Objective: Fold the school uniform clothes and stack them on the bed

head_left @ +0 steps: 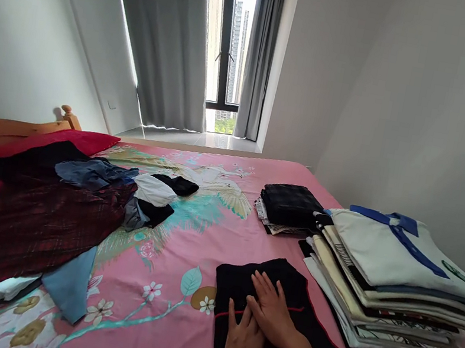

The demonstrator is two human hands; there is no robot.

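A black garment with red piping (287, 273) lies folded on the pink bedspread near the bed's front edge; its exact kind cannot be made out. My left hand (245, 344) rests flat on it with fingers spread, palm down. Just above and to the right, my right hand (270, 310) also presses flat on the cloth, its fingers stretched out and partly apart. The two hands touch or overlap slightly near the left fingertips. Neither one grips anything. The lower part of the garment is hidden under my hands and forearms.
To the right stands a tall stack of folded clothes (410, 313), topped by a white shirt with a blue collar (399, 251). Behind is a smaller dark folded pile (292, 205). Loose clothes (44, 219) heap over the left side of the floral bedspread (202, 241). Curtains (165, 42) hang beyond.
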